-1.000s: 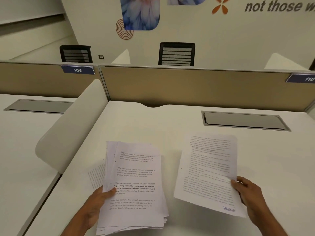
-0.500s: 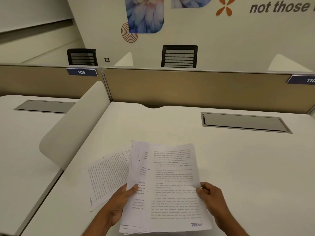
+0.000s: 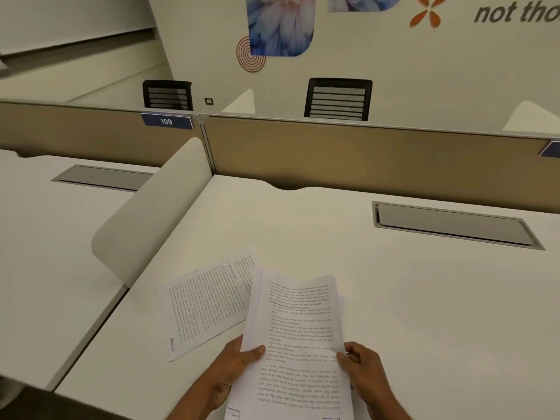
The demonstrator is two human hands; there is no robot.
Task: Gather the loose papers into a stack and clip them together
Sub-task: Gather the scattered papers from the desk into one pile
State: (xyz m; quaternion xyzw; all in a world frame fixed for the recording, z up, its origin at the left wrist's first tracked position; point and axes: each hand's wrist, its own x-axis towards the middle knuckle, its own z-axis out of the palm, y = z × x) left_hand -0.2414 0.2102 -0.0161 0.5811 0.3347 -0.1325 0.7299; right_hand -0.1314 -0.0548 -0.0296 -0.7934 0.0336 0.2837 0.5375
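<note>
1. Papers in an uneven stack (image 3: 298,338) are held over the near part of the table (image 3: 424,298), printed side up, tilted towards the camera. Several sheet edges show fanned out along its upper left side.
2. The left hand (image 3: 233,374) grips the stack's left edge. Its thumb lies on the top page and the other fingers are curled under the sheets, mostly hidden.
3. The right hand (image 3: 363,371) grips the stack's right edge the same way, with its thumb pressed on the page and its fingers (image 3: 360,353) curled round behind.
4. A loose sheet (image 3: 206,301) lies flat on the table just left of the stack, turned askew. Its right part runs under the held papers.
5. A grey cable flap (image 3: 451,224) is set into the table far to the right, well apart from the papers.
6. A curved white divider (image 3: 151,216) stands along the table's left side.
7. A beige partition (image 3: 363,153) closes the far side and carries a blue label (image 3: 166,121) reading 109. Two black chairs (image 3: 338,100) stand beyond it.
</note>
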